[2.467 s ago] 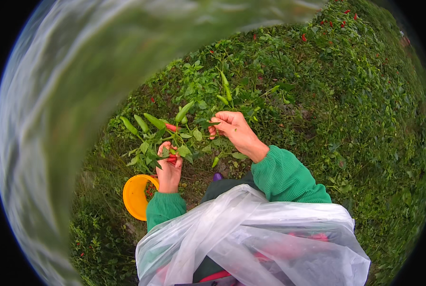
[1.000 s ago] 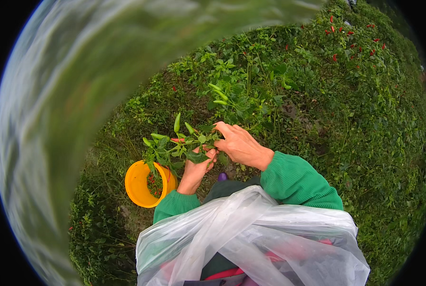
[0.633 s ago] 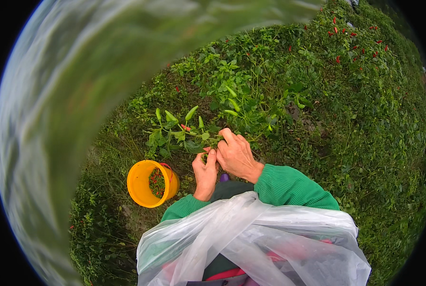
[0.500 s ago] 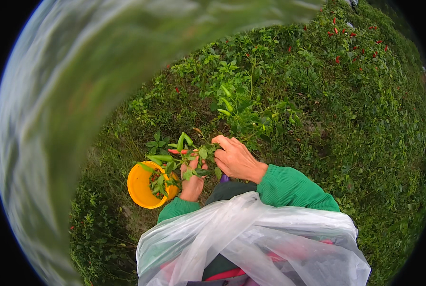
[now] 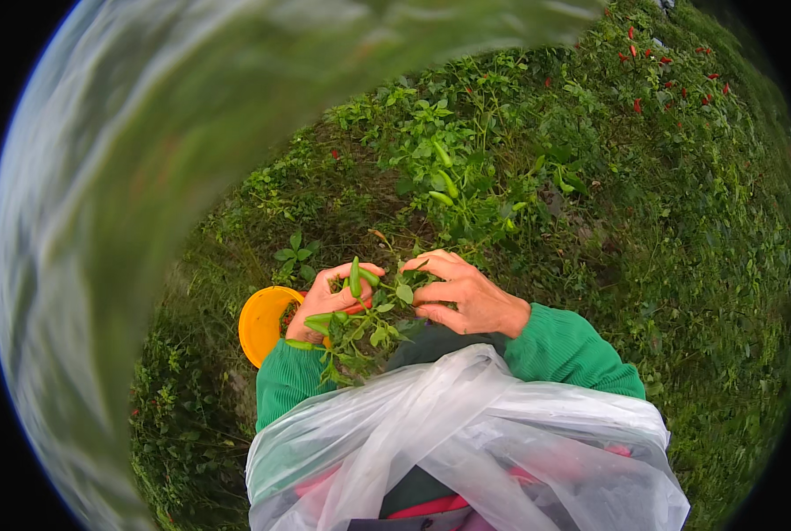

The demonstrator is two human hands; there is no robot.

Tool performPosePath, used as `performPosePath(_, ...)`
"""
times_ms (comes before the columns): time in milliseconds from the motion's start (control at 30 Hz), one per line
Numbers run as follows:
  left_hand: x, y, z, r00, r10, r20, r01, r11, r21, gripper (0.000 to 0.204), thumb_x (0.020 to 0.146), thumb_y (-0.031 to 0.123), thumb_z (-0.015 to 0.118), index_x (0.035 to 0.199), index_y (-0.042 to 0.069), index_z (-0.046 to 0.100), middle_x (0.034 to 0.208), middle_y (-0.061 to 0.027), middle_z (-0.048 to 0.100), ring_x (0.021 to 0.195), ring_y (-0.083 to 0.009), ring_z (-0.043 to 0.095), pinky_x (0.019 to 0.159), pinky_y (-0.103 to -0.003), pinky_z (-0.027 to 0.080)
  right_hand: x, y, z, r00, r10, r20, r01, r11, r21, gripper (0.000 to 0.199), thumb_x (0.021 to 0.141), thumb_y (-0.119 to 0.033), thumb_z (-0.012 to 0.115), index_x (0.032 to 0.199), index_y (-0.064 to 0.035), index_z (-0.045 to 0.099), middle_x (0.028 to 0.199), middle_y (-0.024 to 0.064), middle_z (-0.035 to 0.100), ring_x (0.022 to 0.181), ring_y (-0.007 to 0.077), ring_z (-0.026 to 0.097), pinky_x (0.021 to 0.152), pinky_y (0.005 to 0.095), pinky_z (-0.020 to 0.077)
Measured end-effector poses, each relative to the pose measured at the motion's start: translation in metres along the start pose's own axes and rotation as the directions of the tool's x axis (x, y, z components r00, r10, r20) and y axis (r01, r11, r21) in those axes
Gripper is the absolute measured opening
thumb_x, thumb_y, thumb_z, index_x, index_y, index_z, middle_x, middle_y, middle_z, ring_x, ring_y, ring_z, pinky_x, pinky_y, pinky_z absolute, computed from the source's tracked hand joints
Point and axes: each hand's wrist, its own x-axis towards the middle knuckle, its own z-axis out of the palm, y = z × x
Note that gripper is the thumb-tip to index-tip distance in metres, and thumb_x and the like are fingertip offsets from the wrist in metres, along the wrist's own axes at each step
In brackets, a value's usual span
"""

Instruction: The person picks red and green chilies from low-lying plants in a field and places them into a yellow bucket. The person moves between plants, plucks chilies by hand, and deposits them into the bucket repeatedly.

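A chili pepper branch with green leaves hangs between my hands in front of my body. Several green chili peppers and a red chili pepper are on it. My left hand is closed among the peppers, its fingers curled at the red one; green peppers partly cover the fingers. My right hand holds the upper part of the branch by its leafy stems, with fingers bent. Beside my left wrist stands a yellow bucket, partly hidden by my left arm.
Low chili plants spread ahead, with green peppers near and red peppers at the far right. A clear plastic sheet covers my front. Something blurred and pale green fills the left and upper rim.
My left hand has risen from under the branch to the peppers, and its forearm now covers part of the bucket. The branch has swung lower toward me. My right hand has shifted slightly right.
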Motion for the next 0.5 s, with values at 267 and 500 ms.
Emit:
performPosePath(267, -0.001, 0.004, 0.024, 0.967, 0.243, -0.074, -0.211, 0.930, 0.302, 0.016, 0.082, 0.011, 0.066, 0.089, -0.004, 0.063, 0.082, -0.0055, 0.056, 0.064, -0.0101, 0.055, 0.055, -0.023, 0.043, 0.017, -0.031, -0.014, 0.923, 0.375, -0.084, -0.318, 0.868, 0.381, 0.021, 0.078, -0.008, 0.066, 0.095, 0.0000, 0.059, 0.091, 0.0157, 0.063, 0.082, 0.0316, 0.062, 0.072, 0.0380, 0.0481)
performPosePath(500, 0.002, 0.004, 0.044, 0.817, 0.575, -0.042, -0.474, 0.712, 0.517, 0.016, 0.082, 0.007, 0.067, 0.091, -0.004, 0.062, 0.080, -0.0070, 0.058, 0.058, -0.0074, 0.051, 0.052, -0.020, 0.040, 0.032, -0.029, -0.016, 0.946, 0.296, 0.129, -0.294, 0.955, -0.035, 0.010, 0.076, -0.002, 0.059, 0.086, -0.0011, 0.061, 0.076, 0.0148, 0.059, 0.073, 0.0345, 0.056, 0.064, 0.0420, 0.0447)
